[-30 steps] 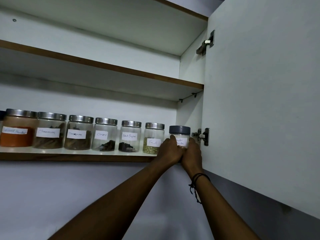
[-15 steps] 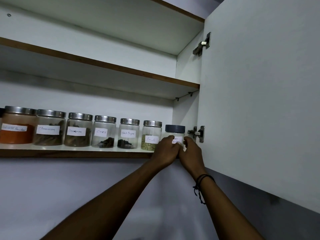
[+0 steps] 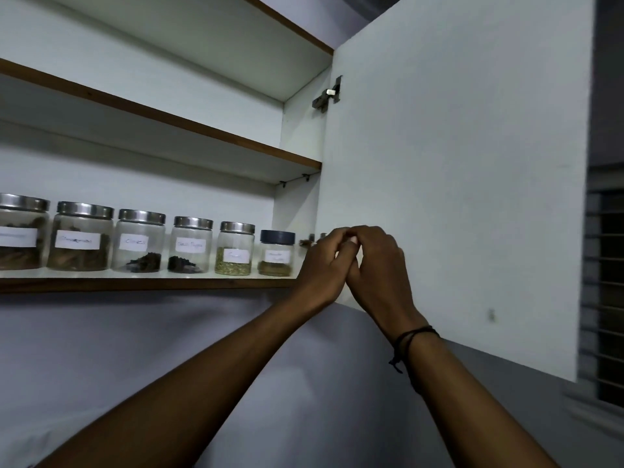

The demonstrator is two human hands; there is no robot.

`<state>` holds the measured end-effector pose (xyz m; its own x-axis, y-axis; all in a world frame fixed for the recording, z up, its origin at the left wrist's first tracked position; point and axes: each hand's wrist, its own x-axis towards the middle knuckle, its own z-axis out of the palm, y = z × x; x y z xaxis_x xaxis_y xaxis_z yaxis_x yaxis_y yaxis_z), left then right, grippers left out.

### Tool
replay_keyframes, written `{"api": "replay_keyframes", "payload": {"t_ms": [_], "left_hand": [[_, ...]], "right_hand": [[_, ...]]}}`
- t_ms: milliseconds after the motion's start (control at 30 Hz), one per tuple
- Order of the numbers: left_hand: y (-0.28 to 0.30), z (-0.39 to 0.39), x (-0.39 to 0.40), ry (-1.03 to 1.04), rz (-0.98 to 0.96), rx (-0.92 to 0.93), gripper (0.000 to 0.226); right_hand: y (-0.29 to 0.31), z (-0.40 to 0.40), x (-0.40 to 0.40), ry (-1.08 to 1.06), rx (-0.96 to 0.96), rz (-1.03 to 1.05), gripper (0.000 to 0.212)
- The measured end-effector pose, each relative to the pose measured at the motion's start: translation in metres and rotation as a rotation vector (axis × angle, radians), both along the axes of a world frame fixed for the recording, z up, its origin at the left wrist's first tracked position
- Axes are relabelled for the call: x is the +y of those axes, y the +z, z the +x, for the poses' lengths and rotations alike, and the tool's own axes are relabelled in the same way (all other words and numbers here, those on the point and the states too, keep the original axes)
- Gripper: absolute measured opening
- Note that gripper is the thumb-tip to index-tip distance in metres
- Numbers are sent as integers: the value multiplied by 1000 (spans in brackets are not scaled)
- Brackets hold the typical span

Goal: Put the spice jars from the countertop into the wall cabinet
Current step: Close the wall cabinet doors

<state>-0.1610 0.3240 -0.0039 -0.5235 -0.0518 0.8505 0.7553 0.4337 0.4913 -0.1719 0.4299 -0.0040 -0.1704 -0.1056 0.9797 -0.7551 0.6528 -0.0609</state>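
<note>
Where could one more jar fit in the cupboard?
The upper shelf shows no jars. The lower shelf is crowded: jars stand side by side up to the blue-lidded jar, leaving only a narrow gap before the cupboard wall.

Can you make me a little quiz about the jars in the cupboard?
1. True or false: the jar nearest the door has a dark lid.
2. How many jars on the shelf have shiny metal lids?
3. Are the left hand and right hand holding a jar, or are they off the jars and touching each other?

Key
1. True.
2. Five, counting the one cut off at the picture's left edge.
3. Off the jars; the hands touch each other in front of the door's edge.
</note>
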Motion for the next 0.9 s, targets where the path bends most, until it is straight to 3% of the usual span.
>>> {"api": "replay_keyframes", "payload": {"t_ms": [400,533,633,900], "left_hand": [[-2,6,109,-172,-165,54,41],[1,9,133,-143,-226,38,56],[2,14,153,-144,-256,49,61],[2,17,176,-109,-386,42,68]], "right_hand": [[-6,39,113,-366,125,14,13],[-8,50,138,-542,197,-30,32],[-10,55,152,-619,134,-113,44],[-7,64,169,-217,-81,-317,62]]}}
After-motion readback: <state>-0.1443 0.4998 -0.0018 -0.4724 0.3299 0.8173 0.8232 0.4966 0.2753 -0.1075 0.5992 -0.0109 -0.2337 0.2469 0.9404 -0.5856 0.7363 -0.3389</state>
